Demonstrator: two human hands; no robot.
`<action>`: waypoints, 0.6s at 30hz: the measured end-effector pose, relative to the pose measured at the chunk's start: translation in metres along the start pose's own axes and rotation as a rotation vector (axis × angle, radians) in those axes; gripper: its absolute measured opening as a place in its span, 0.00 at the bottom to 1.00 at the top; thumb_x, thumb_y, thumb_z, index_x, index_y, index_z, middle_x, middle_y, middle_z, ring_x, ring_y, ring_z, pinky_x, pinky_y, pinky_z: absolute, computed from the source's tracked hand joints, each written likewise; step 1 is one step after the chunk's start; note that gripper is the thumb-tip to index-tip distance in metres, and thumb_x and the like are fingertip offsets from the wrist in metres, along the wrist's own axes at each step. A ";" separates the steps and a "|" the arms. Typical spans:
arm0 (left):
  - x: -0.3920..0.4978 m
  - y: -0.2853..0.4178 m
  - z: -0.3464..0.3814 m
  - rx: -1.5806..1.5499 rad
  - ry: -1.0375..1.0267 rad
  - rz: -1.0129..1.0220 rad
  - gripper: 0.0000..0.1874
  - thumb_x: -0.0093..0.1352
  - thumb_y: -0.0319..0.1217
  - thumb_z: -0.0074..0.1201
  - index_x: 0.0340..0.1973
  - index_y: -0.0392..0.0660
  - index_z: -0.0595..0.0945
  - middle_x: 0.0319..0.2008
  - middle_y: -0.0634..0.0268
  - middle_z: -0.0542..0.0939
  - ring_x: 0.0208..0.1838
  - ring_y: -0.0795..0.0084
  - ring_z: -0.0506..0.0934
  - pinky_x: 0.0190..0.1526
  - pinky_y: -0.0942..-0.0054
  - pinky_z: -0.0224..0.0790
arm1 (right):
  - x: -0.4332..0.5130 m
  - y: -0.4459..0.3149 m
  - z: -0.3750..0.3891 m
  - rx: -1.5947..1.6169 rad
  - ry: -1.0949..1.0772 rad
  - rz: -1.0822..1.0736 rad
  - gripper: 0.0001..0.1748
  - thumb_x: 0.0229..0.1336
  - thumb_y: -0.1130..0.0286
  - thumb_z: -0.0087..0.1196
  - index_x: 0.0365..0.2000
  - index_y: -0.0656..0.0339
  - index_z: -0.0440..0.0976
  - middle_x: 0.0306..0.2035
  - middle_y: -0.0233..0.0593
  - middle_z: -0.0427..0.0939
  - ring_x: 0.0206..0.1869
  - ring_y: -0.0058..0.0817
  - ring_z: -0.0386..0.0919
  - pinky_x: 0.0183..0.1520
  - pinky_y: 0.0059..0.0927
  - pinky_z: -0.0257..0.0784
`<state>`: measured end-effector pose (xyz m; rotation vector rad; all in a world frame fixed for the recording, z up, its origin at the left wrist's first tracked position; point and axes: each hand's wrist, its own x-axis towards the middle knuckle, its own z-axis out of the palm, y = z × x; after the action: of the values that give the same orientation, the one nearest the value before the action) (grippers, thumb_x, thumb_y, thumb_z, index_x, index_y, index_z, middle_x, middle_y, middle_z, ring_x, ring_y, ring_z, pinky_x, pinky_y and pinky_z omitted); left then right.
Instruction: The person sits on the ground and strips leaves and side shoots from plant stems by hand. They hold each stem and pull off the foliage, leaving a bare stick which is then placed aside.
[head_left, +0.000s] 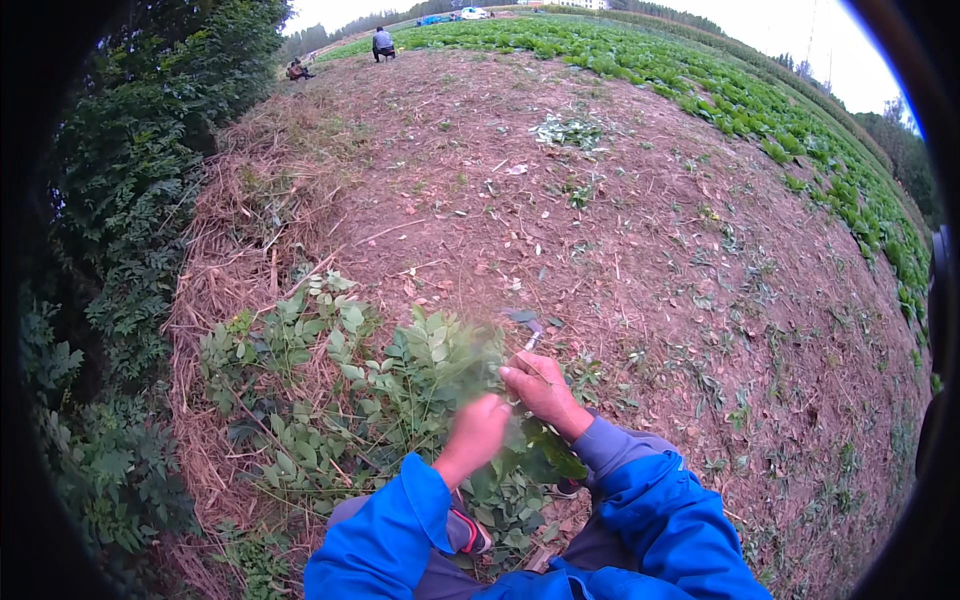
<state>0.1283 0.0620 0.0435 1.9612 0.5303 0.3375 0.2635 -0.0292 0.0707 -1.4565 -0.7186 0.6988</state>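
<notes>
My right hand (544, 386) is closed, and the metal end of what looks like a small sickle (533, 337) sticks out beyond its fingers; the handle is hidden in the fist. A thin green stem also runs across that hand. Close beside it on the left, my left hand (476, 431) is blurred, its fingers curled in among leafy stems (480, 356) that are blurred too. Cut leafy branches (435, 345) lie heaped before me and to the left. Broad green leaves (551, 450) hang just under my right wrist.
Dry straw (202, 420) borders dense shrubs (135, 210) at left. Bare soil (637, 225) with scattered leaves stretches ahead and right. A small leaf pile (568, 131) lies farther out. Crop rows (720, 97) line the far right. A person (383, 43) sits in the distance. My shoe (474, 534) stands below.
</notes>
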 end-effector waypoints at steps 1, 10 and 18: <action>0.000 -0.002 0.000 -0.003 0.000 0.002 0.12 0.72 0.33 0.50 0.32 0.37 0.78 0.22 0.64 0.75 0.24 0.76 0.72 0.27 0.68 0.67 | -0.001 -0.004 0.000 -0.006 0.001 0.010 0.10 0.64 0.71 0.55 0.26 0.62 0.73 0.20 0.27 0.72 0.23 0.15 0.68 0.26 0.21 0.63; -0.006 0.007 0.003 0.070 0.024 0.072 0.12 0.71 0.33 0.51 0.33 0.35 0.78 0.23 0.58 0.76 0.28 0.72 0.73 0.33 0.66 0.67 | 0.008 0.003 -0.012 0.044 0.064 0.004 0.10 0.64 0.68 0.56 0.27 0.62 0.73 0.21 0.26 0.71 0.23 0.14 0.67 0.25 0.23 0.62; -0.005 0.011 0.001 0.101 -0.005 0.046 0.12 0.71 0.33 0.51 0.33 0.34 0.78 0.23 0.54 0.76 0.28 0.69 0.74 0.33 0.64 0.67 | 0.008 0.000 -0.010 0.020 0.089 -0.024 0.11 0.63 0.72 0.56 0.24 0.63 0.71 0.19 0.26 0.69 0.23 0.15 0.66 0.24 0.24 0.63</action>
<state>0.1268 0.0549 0.0532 2.0740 0.5076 0.3400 0.2762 -0.0288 0.0709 -1.4494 -0.6579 0.6169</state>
